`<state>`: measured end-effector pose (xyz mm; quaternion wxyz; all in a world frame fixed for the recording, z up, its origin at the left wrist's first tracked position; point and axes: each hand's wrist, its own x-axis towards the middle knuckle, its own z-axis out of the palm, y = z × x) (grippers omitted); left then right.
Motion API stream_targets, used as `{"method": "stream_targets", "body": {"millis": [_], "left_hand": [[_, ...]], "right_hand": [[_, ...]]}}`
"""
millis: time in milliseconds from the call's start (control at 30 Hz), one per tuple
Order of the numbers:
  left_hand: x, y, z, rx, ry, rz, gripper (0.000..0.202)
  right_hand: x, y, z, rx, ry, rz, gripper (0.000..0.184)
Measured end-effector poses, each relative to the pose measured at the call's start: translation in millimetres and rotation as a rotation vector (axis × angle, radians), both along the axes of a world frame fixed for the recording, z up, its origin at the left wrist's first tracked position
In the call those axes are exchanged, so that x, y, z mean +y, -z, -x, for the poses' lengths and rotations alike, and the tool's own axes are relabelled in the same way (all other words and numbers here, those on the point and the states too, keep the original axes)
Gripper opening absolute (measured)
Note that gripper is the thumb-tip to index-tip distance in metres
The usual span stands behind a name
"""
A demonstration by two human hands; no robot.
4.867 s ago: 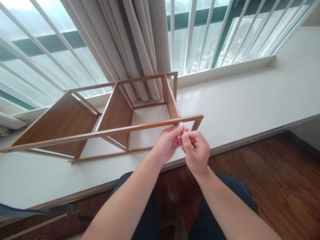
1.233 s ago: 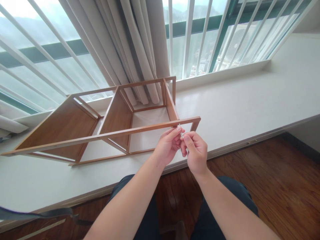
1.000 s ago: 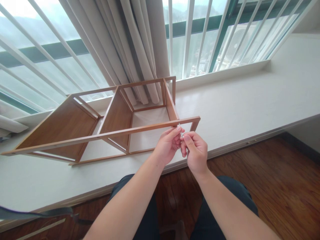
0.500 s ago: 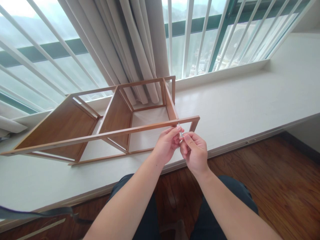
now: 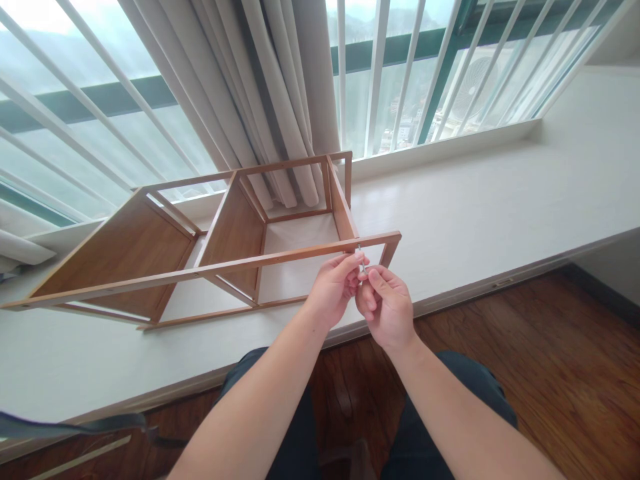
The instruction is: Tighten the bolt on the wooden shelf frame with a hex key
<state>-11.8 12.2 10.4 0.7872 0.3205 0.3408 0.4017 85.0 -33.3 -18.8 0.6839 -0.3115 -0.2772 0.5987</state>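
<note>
A brown wooden shelf frame (image 5: 235, 230) lies on its side on the white window ledge (image 5: 475, 213). Its front rail (image 5: 200, 270) runs left to right. Near the rail's right end a thin metal tool (image 5: 361, 259), perhaps a hex key, stands against the wood. My left hand (image 5: 333, 287) is pinched around the tool's lower part just under the rail. My right hand (image 5: 385, 307) is closed on the same tool from the right, its fingers touching those of the left. What the tool's tip meets is hidden.
Beige curtains (image 5: 270, 93) hang behind the frame before a barred window (image 5: 400, 67). Dark wooden floor (image 5: 550, 373) lies below the ledge, with my dark-trousered knees (image 5: 450, 400) in front. A dark strap (image 5: 75, 423) and a pale strip sit at the lower left.
My right hand has rolled slightly to the left around the tool, fingers shifting. The left hand and the frame have stayed in place.
</note>
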Motion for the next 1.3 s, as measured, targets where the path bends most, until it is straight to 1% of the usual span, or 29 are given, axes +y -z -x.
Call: {"method": "stream_targets", "body": {"millis": [333,533,700,933,1033,1200,1300], "left_hand": [[-0.6,0.4,-1.9,0.014,-0.028,-0.005,0.043],[-0.6,-0.1,-2.7,0.065,-0.042,-0.031,0.044],[-2.3,-2.3,-2.7,0.122,-0.056,-0.058,0.044],[-4.6,-7.3,-2.5,0.155,-0.074,-0.072,0.041],[-5.2,-9.3,-2.3,0.177,-0.085,-0.063,0.04],[-6.4,-12.2,-2.0,0.194,-0.102,-0.057,0.039],[-6.3,-12.9,-1.7,0.191,-0.116,-0.065,0.037]], "right_hand": [[-0.9,4.3,1.5,0.107,-0.066,0.003,0.032],[0.9,3.9,2.3,0.195,-0.116,0.027,0.031],[0.1,2.0,2.4,0.314,-0.174,0.032,0.025],[-0.8,0.6,2.4,0.411,-0.233,0.043,0.015],[-1.1,1.2,3.5,0.456,-0.268,0.039,0.017],[-1.7,1.5,4.0,0.554,-0.357,0.064,0.026],[-1.9,1.6,3.6,0.605,-0.399,0.066,0.025]]}}
